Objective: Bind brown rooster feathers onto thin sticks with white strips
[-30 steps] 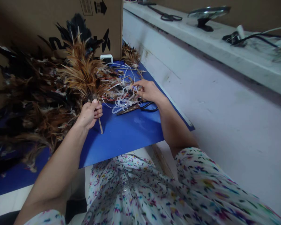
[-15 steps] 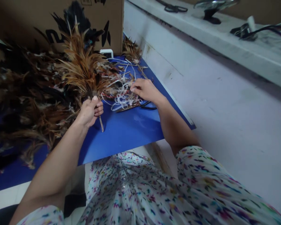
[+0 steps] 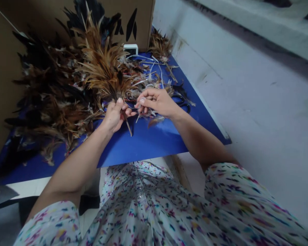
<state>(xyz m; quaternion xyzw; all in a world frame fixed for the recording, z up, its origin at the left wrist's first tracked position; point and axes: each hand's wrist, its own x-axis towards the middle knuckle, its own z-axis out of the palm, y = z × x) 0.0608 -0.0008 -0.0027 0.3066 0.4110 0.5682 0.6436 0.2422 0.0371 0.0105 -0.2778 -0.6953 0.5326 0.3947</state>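
Blue tabletop (image 3: pixel 149 143); left hand (image 3: pixel 114 116) clenched round feather bundle (image 3: pixel 105 73) stem, upright for access; right hand (image 3: pixel 157 101) pinching loose feathers (image 3: pixel 147 114) alongside

Feather pile (image 3: pixel 48 99) lying on board (image 3: pixel 149 143), left of scissors (image 3: pixel 181 100); cardboard box (image 3: pixel 141 17) standing behind board.

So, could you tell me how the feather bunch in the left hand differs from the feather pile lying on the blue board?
The feather bunch is gathered at a stem and fans upward from the left hand; the feather pile lies loose and spread on the blue board. The bunch is mostly tan-brown; the pile looks darker, with many black feathers. The bunch is gripped; no hand touches the pile. Both are long, narrow feathers.
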